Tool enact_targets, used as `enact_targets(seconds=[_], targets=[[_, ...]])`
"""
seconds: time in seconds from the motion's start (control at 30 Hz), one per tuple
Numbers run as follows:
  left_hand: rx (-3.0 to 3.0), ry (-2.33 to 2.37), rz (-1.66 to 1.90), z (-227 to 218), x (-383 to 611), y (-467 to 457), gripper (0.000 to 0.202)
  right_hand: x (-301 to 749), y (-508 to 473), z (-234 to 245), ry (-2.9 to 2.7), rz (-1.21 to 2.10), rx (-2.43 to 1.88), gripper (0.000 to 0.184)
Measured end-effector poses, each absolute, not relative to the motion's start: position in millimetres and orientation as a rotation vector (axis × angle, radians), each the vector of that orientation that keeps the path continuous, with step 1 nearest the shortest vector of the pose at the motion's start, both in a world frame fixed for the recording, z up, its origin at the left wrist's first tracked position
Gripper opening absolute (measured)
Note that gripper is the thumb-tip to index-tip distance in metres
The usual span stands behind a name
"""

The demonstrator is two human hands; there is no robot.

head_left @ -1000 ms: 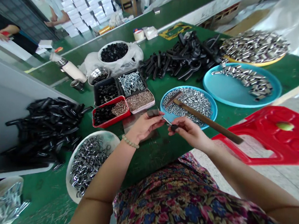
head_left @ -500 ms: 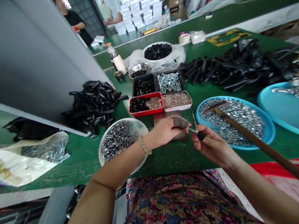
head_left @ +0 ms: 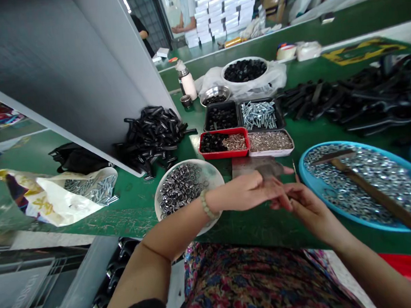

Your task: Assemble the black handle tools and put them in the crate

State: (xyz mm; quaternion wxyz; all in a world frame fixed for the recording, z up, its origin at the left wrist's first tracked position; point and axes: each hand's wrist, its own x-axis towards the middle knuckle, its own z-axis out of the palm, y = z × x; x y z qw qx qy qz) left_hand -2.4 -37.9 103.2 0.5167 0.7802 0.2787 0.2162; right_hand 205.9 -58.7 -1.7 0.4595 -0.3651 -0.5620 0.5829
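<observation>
My left hand (head_left: 253, 188), with a beaded bracelet on its wrist and a dark grey cover over the thumb, reaches across to my right hand (head_left: 310, 208). The fingers of both hands meet above the green table (head_left: 255, 228), closed around a small part that they almost wholly hide. Below and behind my left hand lies a flat metal plate (head_left: 240, 166). A white bowl of shiny metal rings (head_left: 214, 170) stands beside my left forearm. To the right of my right hand is a blue basin (head_left: 306, 176) full of small metal pieces, a hammer (head_left: 368, 187) resting across it.
Behind the plate stand a red tray (head_left: 223, 155), a white tray (head_left: 281, 153) and two black trays of screws and black parts. Black handles (head_left: 157, 134) pile at left, long black pieces (head_left: 362, 92) at right. A grey partition (head_left: 119, 70) rises at left; a person (head_left: 188, 11) stands beyond.
The view has swung left. My left fingers have moved over my right fingertips, covering the small metal part with a black knob that showed between the hands before.
</observation>
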Motion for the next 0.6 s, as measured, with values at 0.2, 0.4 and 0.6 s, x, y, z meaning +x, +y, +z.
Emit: enact_targets(seconds=[0.2,0.4,0.6], targets=[[1.674,1.659,0.995,86,-122,5,0.019,214,-53,-15,-1.22,1.444,-0.93,0.025],[1.44,2.327,1.083,84,-277,15,0.017,214,-52,-8,-1.087,1.517,-0.94,0.023],[1.411,2.1,1.194,97,-274,27,0.022,195,-51,12,-1.024,1.511,-0.866,0.022]])
